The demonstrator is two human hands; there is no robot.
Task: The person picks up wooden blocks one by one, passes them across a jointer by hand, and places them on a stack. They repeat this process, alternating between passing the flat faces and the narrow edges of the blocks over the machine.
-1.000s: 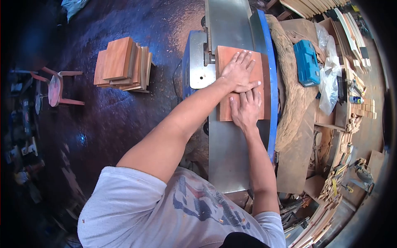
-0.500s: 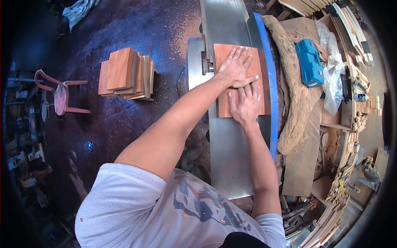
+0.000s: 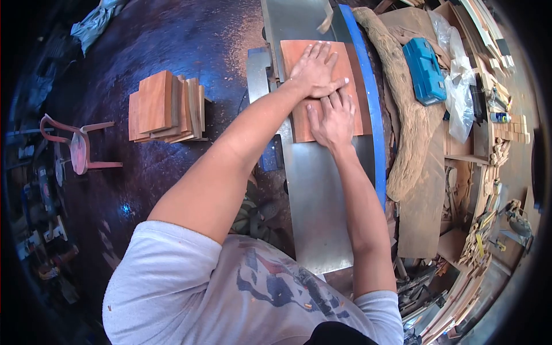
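Observation:
A reddish rectangular board (image 3: 298,122) lies flat on the metal bed (image 3: 322,213) of a machine, alongside its blue-edged fence (image 3: 376,144). My left hand (image 3: 313,72) is spread palm down on the far half of the board, thumb pointing right. Nearer to me, my right hand (image 3: 334,121) presses flat on the board, its fingertips meeting the left thumb. Both hands are open, and neither is wrapped around anything. The part of the machine under the board is hidden.
On the left, a stack of boards (image 3: 155,103) stands near a reddish chair (image 3: 79,152). Wood shavings (image 3: 244,49) litter the dark floor. Right of the machine are a long rough log (image 3: 405,126), a teal case (image 3: 424,72), clear plastic (image 3: 460,103) and shelves with wood offcuts (image 3: 509,129).
Both hands and the board have moved forward along the metal bed, away from me. The camera view has shifted slightly, and a pale blurred piece now shows on the bed beyond the board.

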